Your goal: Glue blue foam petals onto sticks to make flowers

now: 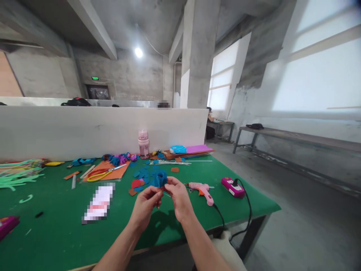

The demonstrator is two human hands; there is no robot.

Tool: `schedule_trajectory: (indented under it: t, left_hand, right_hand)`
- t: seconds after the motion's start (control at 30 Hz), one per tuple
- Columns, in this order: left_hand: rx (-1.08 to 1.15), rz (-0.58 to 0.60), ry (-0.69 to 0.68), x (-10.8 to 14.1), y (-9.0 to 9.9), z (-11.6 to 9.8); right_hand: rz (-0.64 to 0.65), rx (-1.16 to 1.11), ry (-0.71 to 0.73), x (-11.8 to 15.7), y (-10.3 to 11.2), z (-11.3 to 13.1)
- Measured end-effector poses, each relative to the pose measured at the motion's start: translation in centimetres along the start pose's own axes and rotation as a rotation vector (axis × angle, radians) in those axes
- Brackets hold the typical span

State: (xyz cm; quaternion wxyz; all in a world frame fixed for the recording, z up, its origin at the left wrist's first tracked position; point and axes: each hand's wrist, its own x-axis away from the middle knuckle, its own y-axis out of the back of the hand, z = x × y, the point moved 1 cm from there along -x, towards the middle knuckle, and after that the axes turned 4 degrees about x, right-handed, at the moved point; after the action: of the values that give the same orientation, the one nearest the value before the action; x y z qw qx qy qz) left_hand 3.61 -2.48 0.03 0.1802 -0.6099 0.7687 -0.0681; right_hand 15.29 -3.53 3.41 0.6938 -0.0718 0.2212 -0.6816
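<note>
The left hand (pixel 144 205) and right hand (pixel 179 197) each have a closed grip, pinching the blue roll (pixel 160 179) low down, over the green tabletop (pixel 62 241). From the roll, the glue gun (pixel 200 186) lies at 3 o'clock, scissors (pixel 112 170) at 9, bottle (pixel 143 145) at 11.

Holds a blue flower-like piece (pixel 161 178) between left hand (pixel 144 207) and right hand (pixel 180 198). Has a green table (pixel 56 237) beneath the blue piece, a pink glue gun (pixel 203 189) to its right, loose felt scraps (pixel 143 173) to its left, a pink bottle (pixel 143 145) farther behind it.
</note>
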Motion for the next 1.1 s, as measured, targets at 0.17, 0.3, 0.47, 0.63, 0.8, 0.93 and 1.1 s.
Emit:
schedule_trajectory:
  t: [0.17, 0.3, 0.47, 0.63, 0.8, 0.93, 1.1]
  left_hand:
    - [0.010, 0.006, -0.012, -0.1, 0.1, 0.1]
    - [0.022, 0.004, -0.010, -0.2, 0.1, 0.2]
    - [0.024, 0.014, -0.001, -0.1, 0.0, 0.1]
    - [0.023, 0.007, 0.005, 0.1, -0.1, 0.2]
    - [0.028, 0.001, 0.019, 0.0, -0.2, 0.2]
    - [0.028, 0.003, 0.018, 0.0, -0.3, 0.1]
    - [0.049, 0.002, 0.023, 0.1, -0.4, 0.0]
  right_hand:
    - [-0.037, 0.018, -0.005, -0.1, 0.1, -0.5]
    - [-0.079, 0.020, -0.005, -0.2, 0.0, -0.8]
    - [-0.133, 0.009, 0.014, -0.2, 0.1, -1.3]
    - [-0.056, -0.004, 0.015, -0.2, 0.1, -1.3]
    - [0.006, 0.029, 0.051, 0.0, -0.2, -1.1]
    - [0.011, 0.043, 0.061, 0.3, -0.3, -1.1]
    - [0.010, 0.046, 0.048, 0.5, -0.6, -1.3]
